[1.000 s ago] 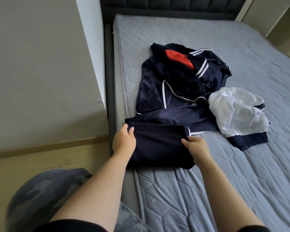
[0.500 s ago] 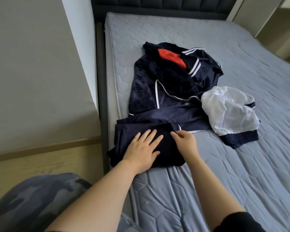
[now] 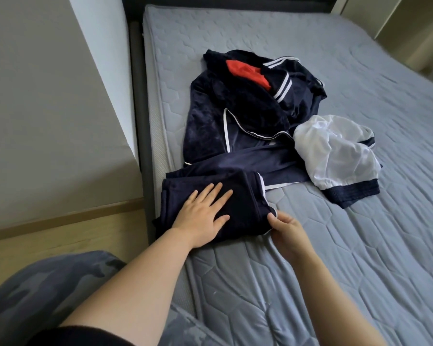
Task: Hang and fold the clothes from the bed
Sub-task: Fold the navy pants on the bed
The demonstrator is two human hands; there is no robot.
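A black short sleeve [image 3: 85, 336] and grey camouflage legwear [image 3: 35, 290]; forearms bare.

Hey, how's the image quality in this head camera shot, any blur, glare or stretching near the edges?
Head view: soft, even daylight with no hard shadows; slight sheen on the white garment; left hand, flat on the folded navy garment, and right hand, pinching its corner, look sharp; the wide-angle lens stretches the forearms near the bottom edge, where detail is softer.

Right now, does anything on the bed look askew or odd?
Nothing damaged. The folded navy garment under the left hand overhangs the left edge of the mattress; the right hand pinches its white-trimmed corner.
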